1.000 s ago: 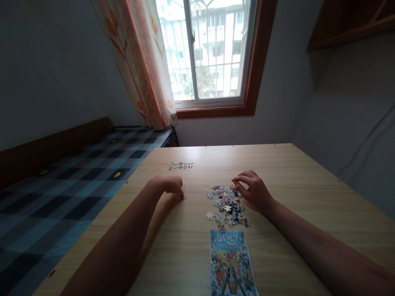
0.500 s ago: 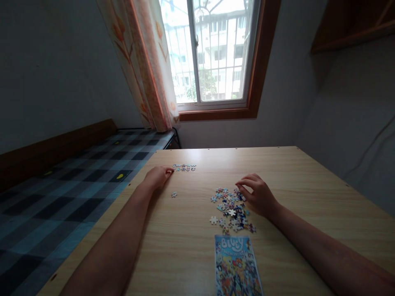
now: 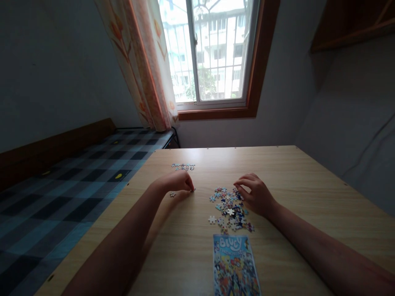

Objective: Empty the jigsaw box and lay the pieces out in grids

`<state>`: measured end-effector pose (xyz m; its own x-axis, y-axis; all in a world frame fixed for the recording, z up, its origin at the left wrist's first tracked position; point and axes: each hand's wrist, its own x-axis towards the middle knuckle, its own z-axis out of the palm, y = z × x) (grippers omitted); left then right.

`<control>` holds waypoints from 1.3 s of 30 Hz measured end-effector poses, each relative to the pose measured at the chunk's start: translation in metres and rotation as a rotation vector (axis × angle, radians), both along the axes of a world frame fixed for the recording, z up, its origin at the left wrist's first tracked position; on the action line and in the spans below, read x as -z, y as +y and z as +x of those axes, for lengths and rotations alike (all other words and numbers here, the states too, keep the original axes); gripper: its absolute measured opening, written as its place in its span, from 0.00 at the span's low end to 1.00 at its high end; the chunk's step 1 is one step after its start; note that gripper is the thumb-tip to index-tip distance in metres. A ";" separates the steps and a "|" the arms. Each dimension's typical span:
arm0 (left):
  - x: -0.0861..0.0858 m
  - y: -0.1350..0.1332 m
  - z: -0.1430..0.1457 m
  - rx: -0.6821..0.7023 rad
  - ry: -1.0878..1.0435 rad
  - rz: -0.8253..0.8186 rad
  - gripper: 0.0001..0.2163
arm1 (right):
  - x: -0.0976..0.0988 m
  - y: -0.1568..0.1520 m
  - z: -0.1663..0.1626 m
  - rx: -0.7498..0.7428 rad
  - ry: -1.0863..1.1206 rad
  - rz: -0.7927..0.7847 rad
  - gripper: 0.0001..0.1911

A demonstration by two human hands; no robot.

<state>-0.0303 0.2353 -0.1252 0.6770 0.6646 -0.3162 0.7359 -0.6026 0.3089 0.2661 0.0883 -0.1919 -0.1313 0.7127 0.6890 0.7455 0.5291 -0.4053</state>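
Note:
My left hand (image 3: 179,182) rests on the wooden table (image 3: 296,181), its fingers curled down and pinched on a small puzzle piece at their tips. One loose piece (image 3: 173,194) lies just left of that hand. Farther back sits a short row of joined pieces (image 3: 183,167). My right hand (image 3: 258,195) hovers at the right edge of the pile of loose puzzle pieces (image 3: 228,209). Its thumb and fingers are curled together over the pile, and what they grip is hidden. A colourful reference picture (image 3: 236,265) lies near the front edge, below the pile.
A bed with a blue checked cover (image 3: 61,193) runs along the table's left side. Behind the table are a window (image 3: 216,53) and an orange-patterned curtain (image 3: 145,61). A grey wall stands to the right, with a wooden shelf (image 3: 352,24) high up.
My left hand reached back to the row of joined pieces, then came forward and right; it now pinches a piece near the pile. The right hand stayed at the pile.

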 end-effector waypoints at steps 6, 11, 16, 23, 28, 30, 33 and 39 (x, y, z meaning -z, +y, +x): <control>-0.014 -0.021 0.014 0.129 0.015 -0.231 0.16 | 0.001 0.000 0.001 0.003 0.005 0.006 0.07; -0.031 0.001 -0.023 -0.128 0.165 -0.179 0.10 | 0.000 0.000 0.000 0.001 0.003 0.001 0.07; -0.033 0.023 -0.063 -0.295 0.284 -0.206 0.15 | -0.001 -0.001 -0.001 -0.006 0.007 -0.009 0.07; -0.023 0.028 -0.074 -0.332 0.231 -0.240 0.18 | 0.001 -0.001 -0.001 -0.008 -0.005 -0.029 0.08; -0.013 0.027 -0.063 -0.321 0.291 -0.144 0.20 | 0.001 0.000 0.000 -0.004 -0.008 -0.025 0.08; -0.009 0.032 -0.065 -0.341 0.315 -0.077 0.21 | 0.001 0.000 -0.001 -0.007 -0.011 -0.027 0.08; -0.003 0.043 -0.072 -0.453 0.306 0.144 0.22 | 0.000 -0.001 -0.001 -0.006 -0.008 -0.030 0.08; 0.023 0.056 -0.083 -0.715 0.209 0.439 0.37 | 0.002 -0.001 -0.003 -0.018 -0.009 -0.031 0.07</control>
